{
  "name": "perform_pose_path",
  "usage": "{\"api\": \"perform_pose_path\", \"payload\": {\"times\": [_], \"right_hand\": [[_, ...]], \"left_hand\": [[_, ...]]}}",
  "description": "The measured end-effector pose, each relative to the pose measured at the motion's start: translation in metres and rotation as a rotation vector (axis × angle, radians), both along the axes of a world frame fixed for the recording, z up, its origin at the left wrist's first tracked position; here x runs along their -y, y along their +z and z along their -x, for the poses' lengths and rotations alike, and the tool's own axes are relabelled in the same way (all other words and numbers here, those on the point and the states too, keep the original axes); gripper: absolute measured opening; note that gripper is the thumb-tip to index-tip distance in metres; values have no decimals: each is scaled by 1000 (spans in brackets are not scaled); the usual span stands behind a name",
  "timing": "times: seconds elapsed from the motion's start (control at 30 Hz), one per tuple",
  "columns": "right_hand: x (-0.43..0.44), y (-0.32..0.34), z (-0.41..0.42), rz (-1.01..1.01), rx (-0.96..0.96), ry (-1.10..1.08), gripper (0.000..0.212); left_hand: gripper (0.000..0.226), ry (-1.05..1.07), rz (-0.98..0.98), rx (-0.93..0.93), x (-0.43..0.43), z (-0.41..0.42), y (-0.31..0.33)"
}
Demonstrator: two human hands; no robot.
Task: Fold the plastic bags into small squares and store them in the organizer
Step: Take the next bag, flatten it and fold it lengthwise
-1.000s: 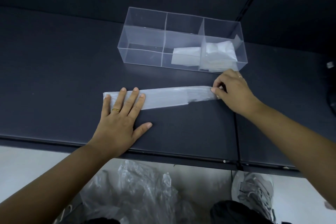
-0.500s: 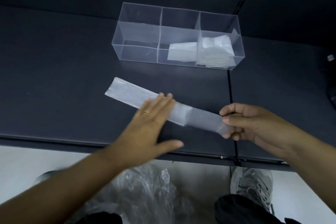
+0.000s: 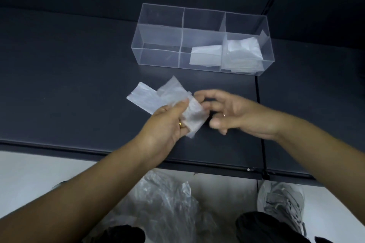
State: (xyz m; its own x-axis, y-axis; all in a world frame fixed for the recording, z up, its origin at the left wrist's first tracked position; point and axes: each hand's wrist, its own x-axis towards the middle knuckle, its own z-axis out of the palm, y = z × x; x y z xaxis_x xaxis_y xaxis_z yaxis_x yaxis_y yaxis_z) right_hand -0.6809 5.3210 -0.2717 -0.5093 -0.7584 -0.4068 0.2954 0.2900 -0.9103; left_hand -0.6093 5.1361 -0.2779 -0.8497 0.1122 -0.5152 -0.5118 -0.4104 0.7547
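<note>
Dark table (image 3: 69, 85); left hand (image 3: 167, 124) tight around folded bag (image 3: 150, 97); right hand (image 3: 233, 114) slack alongside

A partly folded plastic bag (image 3: 147, 98) is pinched by the left hand (image 3: 166, 124) over the dark table (image 3: 59, 85). The right hand (image 3: 237, 112) is held just beside it, fingers loose. Folded bags (image 3: 205, 55) are seen in the middle and right compartments of the clear organizer (image 3: 160, 57).

One organizer (image 3: 158, 59), three compartments, beyond the fingers (image 3: 180, 106); one bag strip (image 3: 146, 98) in them; one folded bag (image 3: 205, 58) in the middle compartment; right stack (image 3: 245, 53) uncountable.
</note>
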Motion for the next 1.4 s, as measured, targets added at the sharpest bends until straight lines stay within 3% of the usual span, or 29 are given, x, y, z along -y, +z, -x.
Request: {"api": "perform_pose_path", "payload": {"times": [0.17,0.33,0.5,0.57,0.6,0.67,0.7,0.8,0.87,0.93,1.03,1.1,1.23,1.33,1.4], "right_hand": [[19,-31,-5,-255,-158,-124,26],[25,-40,-8,-404,-299,-187,18],[26,-41,-8,-416,-292,-209,15],[26,-40,-8,-428,-281,-199,14],[26,-39,-7,-434,-275,-193,14],[26,-37,-6,-437,-260,-187,14],[26,-36,-6,-436,-250,-191,15],[28,-32,-5,-429,-220,-209,17],[29,-27,-6,-415,-156,-232,14],[29,-20,-7,-368,-19,-275,9],[33,-4,-11,-229,176,-279,4],[36,5,-11,-186,122,-269,7],[35,1,1,-216,-260,-334,33],[37,-15,-2,-159,-190,-221,48],[43,-28,-5,-178,-197,-200,42]], "left_hand": [[31,52,-88,52,17,9,-12],[25,131,216,171,47,24,-32],[22,270,431,104,73,44,-37],[22,366,632,-12,80,44,-37],[22,390,830,-130,81,39,-36],[25,273,1229,-490,71,21,-31],[28,122,1316,-671,61,10,-30],[55,-401,1319,-885,34,-18,-38],[70,-538,1369,-874,27,-28,-46],[71,-514,1406,-865,26,-31,-50],[49,-365,1436,-905,22,-29,-51],[32,-268,1423,-893,23,-25,-47],[30,-213,1302,-727,35,-11,-40],[34,-201,1031,-531,41,2,-41],[32,-151,815,-383,41,9,-41]]}}
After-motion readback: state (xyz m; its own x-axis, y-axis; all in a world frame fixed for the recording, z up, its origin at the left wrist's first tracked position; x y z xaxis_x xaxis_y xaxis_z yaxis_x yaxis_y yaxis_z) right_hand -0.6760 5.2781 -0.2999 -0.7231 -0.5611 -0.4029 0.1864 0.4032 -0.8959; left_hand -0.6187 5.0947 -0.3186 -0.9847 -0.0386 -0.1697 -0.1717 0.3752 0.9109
